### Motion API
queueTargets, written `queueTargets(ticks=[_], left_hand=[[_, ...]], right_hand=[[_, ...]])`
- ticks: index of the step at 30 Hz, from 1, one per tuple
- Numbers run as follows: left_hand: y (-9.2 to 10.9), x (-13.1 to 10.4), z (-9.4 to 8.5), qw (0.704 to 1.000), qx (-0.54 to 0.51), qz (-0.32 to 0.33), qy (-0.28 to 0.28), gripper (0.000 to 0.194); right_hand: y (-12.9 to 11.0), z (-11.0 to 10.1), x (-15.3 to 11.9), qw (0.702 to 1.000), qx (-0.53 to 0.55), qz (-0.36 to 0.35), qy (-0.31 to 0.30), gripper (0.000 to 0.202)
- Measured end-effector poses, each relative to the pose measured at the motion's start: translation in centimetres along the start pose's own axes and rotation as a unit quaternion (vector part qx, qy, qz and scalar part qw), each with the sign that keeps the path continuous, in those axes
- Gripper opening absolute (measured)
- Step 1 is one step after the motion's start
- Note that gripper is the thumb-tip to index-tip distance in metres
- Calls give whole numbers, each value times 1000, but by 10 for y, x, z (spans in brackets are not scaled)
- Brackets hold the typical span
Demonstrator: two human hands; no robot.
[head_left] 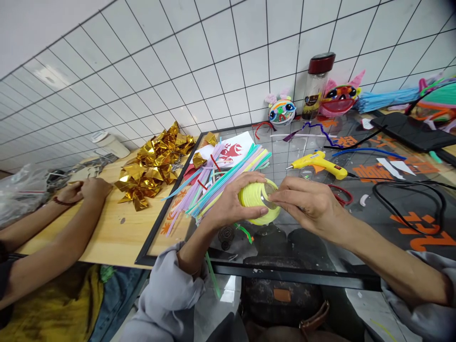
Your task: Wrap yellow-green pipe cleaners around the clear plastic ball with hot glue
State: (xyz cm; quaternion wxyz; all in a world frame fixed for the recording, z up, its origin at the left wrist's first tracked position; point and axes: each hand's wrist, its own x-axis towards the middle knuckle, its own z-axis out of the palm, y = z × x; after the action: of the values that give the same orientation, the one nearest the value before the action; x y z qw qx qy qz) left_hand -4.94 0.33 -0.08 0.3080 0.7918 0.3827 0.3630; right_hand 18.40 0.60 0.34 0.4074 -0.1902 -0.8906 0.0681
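My left hand [238, 198] is wrapped round a rounded form covered in yellow pipe cleaner [253, 194], held above the dark glass board. A clear opening shows on the side of the form that faces right. At that opening my right hand [302, 197] has its thumb and fingers pinched together; whatever lies between them is hidden. A bundle of pastel pipe cleaners [228, 178] lies just behind and left of my left hand. Beyond my right hand rests a yellow hot glue gun [318, 164], its nozzle pointing left.
Gold foil flowers [153, 164] sit on the wooden table at left, near a co-worker's hands [83, 190]. At the wall stand two decorated animal faces [282, 111] and a bottle [315, 88]. A black cable [409, 204] loops at right, below a phone [415, 130].
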Motion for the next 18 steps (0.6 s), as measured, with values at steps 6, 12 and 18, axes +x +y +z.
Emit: queueTargets(ticks=[6, 12, 18], left_hand=[[2, 0, 0, 1000, 15, -8, -6, 56], [1, 1, 0, 1000, 12, -1, -6, 54], [1, 1, 0, 1000, 3, 8, -7, 53]], right_hand=[[-2, 2, 1, 1000, 5, -3, 8, 21], [-3, 8, 0, 1000, 16, -13, 19, 20], [-3, 9, 1, 999, 18, -23, 26, 19]])
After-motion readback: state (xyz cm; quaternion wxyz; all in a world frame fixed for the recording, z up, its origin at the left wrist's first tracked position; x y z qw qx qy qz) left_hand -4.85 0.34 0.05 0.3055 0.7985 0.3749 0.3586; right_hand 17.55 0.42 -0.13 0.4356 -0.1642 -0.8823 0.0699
